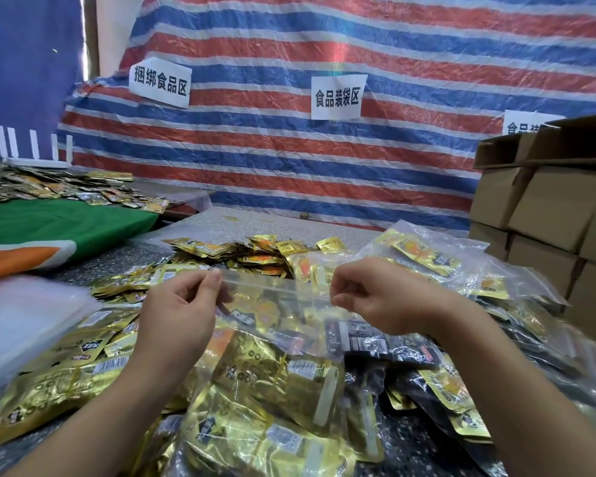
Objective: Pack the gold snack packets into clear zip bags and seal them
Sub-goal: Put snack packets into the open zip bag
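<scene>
The clear zip bag (276, 304) hangs between your hands, its zip strip running left to right, gold snack packets (255, 359) inside. Your left hand (181, 311) pinches one end, your right hand (375, 297) the other. Loose packets cover the speckled table (221, 218); cardboard boxes (547, 208) and a striped tarp (358, 46) stand beyond.

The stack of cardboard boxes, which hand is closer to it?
Right. The right hand pinches the clear zip bag on the side toward the cardboard boxes; the left hand pinches the bag's far end, farther away.
</scene>
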Motion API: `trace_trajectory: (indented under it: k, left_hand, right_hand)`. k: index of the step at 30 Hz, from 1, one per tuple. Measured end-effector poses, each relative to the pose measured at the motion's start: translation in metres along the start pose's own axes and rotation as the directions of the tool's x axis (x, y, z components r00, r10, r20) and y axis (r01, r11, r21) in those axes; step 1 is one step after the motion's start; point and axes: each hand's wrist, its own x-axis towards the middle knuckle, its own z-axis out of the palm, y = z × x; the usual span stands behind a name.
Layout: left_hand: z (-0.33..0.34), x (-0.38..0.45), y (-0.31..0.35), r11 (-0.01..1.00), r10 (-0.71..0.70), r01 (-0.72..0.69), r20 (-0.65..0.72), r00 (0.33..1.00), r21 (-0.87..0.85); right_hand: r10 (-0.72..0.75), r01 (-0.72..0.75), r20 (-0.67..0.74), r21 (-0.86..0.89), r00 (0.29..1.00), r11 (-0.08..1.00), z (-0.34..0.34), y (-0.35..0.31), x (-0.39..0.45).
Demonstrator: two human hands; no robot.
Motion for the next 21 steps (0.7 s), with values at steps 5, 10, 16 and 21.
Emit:
trace_trajectory:
  k: [5,10,16,21]
  left_hand:
    - [0.006,-0.001,0.002,0.971,-0.146,0.164,0.112,0.983,-0.175]
    - [0.01,-0.006,0.003,0.823,-0.339,0.457,0.354,0.871,-0.336]
    - [0.009,-0.012,0.0,0.789,-0.386,0.601,0.661,0.644,-0.126]
    - [0.011,-0.02,0.002,0.847,-0.314,0.517,0.672,0.671,-0.121]
  right_hand:
    - [-0.039,0.044,-0.056,0.095,0.998,0.994,-0.002,0.005,-0.001]
    - [-0.015,0.038,-0.076,0.301,0.997,0.953,0.0,0.001,0.001]
    - [0.05,0.092,-0.205,0.629,0.977,0.772,0.002,-0.007,0.005]
    - [0.153,0.147,-0.335,0.718,0.93,0.68,0.004,-0.008,0.012]
